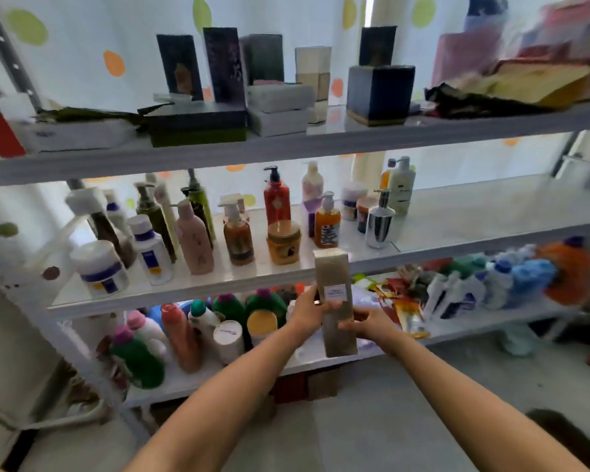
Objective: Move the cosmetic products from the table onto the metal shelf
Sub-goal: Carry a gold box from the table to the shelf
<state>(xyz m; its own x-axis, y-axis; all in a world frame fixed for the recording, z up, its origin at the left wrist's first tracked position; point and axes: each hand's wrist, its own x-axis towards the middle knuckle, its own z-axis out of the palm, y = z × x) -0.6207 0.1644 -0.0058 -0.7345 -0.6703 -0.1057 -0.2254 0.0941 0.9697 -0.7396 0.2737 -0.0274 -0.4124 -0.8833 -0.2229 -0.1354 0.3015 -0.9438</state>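
A: Two hands on one tall gold box [334,277]. We have the left hand [308,310] wrapped round its left side, thumb on the front, and the right hand [368,324] curled round its lower right edge.

B: It's upright, just in front of the metal shelf [491,212], top overlapping the middle tier's lip.

A: We'd lift it clear of that lip, keep it vertical, and aim for the bare stretch right of the chrome dispenser [379,223].

B: We count three tiers, one box in hand, one red pump bottle [276,199], one chrome dispenser.

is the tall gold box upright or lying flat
Upright, slightly tilted: tall gold box held on end by left hand and right hand.
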